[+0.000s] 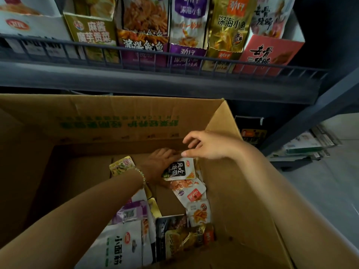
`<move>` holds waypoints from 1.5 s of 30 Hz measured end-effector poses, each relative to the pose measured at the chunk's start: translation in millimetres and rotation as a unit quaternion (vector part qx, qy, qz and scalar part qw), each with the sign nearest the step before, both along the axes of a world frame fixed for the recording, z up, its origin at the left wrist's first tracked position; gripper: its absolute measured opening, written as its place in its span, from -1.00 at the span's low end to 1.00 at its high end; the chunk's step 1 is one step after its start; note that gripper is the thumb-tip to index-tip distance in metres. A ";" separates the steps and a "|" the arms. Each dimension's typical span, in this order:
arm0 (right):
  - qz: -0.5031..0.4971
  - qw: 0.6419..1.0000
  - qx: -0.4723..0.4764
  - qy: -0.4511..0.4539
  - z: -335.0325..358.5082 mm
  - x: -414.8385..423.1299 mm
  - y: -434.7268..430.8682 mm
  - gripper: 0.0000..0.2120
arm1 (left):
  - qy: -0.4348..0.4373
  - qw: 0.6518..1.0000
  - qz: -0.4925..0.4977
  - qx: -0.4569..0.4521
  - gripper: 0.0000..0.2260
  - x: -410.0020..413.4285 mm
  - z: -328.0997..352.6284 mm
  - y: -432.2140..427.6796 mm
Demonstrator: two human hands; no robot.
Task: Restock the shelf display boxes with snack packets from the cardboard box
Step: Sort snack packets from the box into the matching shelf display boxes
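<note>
Right grip point(207, 145) pinches black-labelled packet point(177, 168) inside cardboard box point(116, 121).

Matt cardboard box point(120, 121); glossy plastic pkts point(191, 236) (foil-like sheen).
</note>
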State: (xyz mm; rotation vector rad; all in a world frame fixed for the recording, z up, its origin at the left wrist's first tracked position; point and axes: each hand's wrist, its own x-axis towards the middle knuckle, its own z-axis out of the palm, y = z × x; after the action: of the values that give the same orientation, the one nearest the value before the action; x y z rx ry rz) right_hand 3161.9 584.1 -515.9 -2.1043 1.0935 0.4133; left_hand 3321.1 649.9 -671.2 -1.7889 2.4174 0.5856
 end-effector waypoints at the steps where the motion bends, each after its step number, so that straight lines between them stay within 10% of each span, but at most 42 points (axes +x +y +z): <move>1: -0.002 1.000 0.003 -0.002 0.3 0.1 -0.3 -0.50 | -0.011 1.000 -0.015 0.010 -0.03 -2.5 0.7 -3.4; 8: -0.015 1.000 0.008 -0.018 0.9 0.5 -2.8 -0.49 | 0.126 0.983 0.114 0.075 -0.10 -3.8 10.1 2.3; 14: -0.005 1.000 -0.008 -0.015 0.9 1.4 -3.2 -0.52 | 0.269 0.909 0.267 0.173 -0.59 17.1 24.5 39.3; 22: -0.030 0.996 -0.017 -0.083 10.7 4.0 9.8 -0.54 | 0.453 0.787 0.414 0.061 -0.78 38.1 124.3 95.0; 27: -0.122 0.903 0.240 -0.336 42.5 21.9 45.7 -0.58 | 0.538 0.692 0.480 -0.039 -0.73 42.5 182.7 114.3; 31: -0.166 0.873 0.115 -0.444 48.4 55.4 69.6 -0.84 | 0.562 0.665 0.486 -0.079 -0.70 34.1 191.8 118.7; 45: -0.239 0.782 0.288 -0.499 34.3 51.3 61.4 -0.76 | 0.680 0.591 0.434 -0.008 -0.64 45.6 204.5 122.1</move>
State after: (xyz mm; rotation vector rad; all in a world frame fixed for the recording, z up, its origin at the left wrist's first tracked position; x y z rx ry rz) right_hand 3213.2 645.5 -481.7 -1.1145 0.6539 -0.5319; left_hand 3366.7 772.0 -466.7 -3.0892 1.3352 2.8823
